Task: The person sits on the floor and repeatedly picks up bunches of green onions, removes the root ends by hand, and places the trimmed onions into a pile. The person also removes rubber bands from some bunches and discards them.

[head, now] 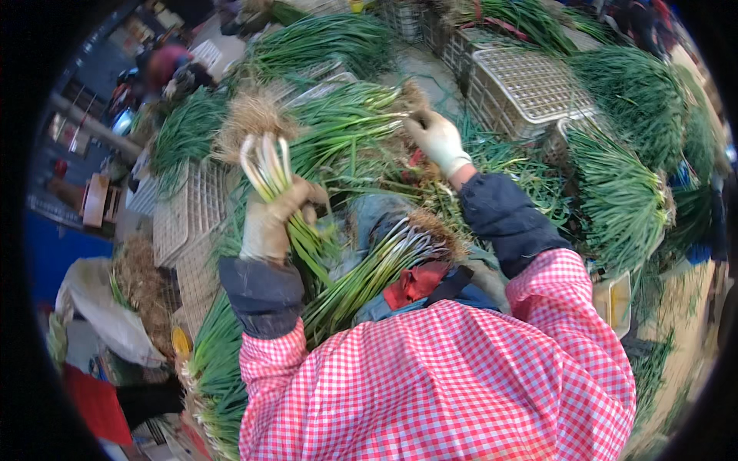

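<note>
My left hand (279, 213), in a soiled pale glove, grips a small bunch of green onions (268, 173). Their white stems and brown, hairy roots point up and away from me. My right hand (435, 138), also gloved, has its fingers curled at the white stem ends of a loose pile of green onions (346, 118). Whether a stem is pinched between those fingers I cannot tell. Across my lap lies another bunch of green onions (386, 253), its roots to the right, beside a red cloth (416, 285).
Upturned plastic crates (533, 83) stand at the back right, with more crates (187, 213) at left. Heaped green onions (620, 201) lie to the right and more (216, 369) at lower left. Leaf scraps (536, 184) litter the ground. A person (167, 69) is at far left.
</note>
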Demonstrator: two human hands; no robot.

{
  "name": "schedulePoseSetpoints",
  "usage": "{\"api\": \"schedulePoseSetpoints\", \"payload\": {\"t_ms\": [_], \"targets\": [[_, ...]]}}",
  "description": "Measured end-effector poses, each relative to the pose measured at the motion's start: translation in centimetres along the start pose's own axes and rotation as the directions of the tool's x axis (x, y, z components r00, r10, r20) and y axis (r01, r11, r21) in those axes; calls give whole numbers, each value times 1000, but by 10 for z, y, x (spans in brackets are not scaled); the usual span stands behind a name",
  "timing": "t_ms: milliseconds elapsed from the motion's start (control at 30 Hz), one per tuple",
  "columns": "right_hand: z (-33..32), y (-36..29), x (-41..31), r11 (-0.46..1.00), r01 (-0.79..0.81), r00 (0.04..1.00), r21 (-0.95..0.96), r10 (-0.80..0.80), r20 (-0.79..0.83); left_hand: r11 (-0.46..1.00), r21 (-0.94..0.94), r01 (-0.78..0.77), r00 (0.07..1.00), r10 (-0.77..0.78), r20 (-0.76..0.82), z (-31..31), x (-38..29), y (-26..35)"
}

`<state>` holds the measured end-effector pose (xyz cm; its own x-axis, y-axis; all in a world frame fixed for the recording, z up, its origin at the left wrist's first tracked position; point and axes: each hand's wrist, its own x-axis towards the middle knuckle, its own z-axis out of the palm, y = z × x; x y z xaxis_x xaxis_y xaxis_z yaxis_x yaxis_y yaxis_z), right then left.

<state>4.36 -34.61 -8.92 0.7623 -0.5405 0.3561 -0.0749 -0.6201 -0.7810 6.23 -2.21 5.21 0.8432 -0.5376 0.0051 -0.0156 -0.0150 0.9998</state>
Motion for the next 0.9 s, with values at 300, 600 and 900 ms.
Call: {"api": "schedulePoseSetpoints", "payload": {"t_ms": [300, 600, 900], "targets": [[35, -139, -56, 715, 517, 819, 470, -573, -29, 968, -41, -247, 951, 233, -204, -36, 2, 29], [37, -182, -64, 558, 720, 646, 413, -756, -105, 952, -67, -300, 921, 271, -278, -25, -9, 45], [-22, -113, -44, 677, 592, 740, 437, -671, 36, 926, 29, -377, 753, 325, -572, -31, -5, 56]]}}
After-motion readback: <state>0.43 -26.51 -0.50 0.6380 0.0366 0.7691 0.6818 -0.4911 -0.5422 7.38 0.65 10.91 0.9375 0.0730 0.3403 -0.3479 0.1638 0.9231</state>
